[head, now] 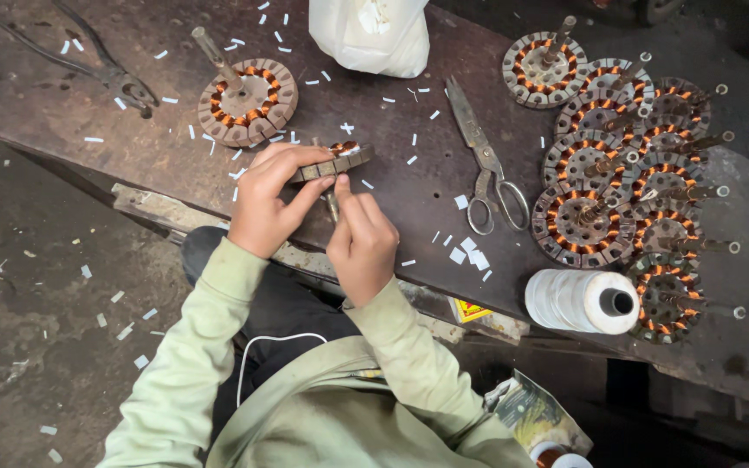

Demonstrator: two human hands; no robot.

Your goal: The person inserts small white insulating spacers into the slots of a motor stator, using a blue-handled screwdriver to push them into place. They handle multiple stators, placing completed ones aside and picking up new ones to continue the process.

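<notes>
One motor stator (333, 161) is gripped by the left hand (269, 201) at the bench's (62, 104) near edge and fingered by the right hand (362, 243); one wound stator (247, 102) lies at the far left and about a dozen wound ones (630, 173) are stacked at the right end.

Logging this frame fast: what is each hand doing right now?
Left hand: closed on the stator, holding it at the bench edge.
Right hand: fingertips pinched at the stator; anything held cannot be told.

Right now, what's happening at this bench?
A person in a green top holds a round copper-wound motor core over the dark bench. The left hand grips its edge; the right hand works its fingertips against it. Another core lies behind, a stack of cores to the right, with scissors, a thread spool and pliers nearby.
</notes>
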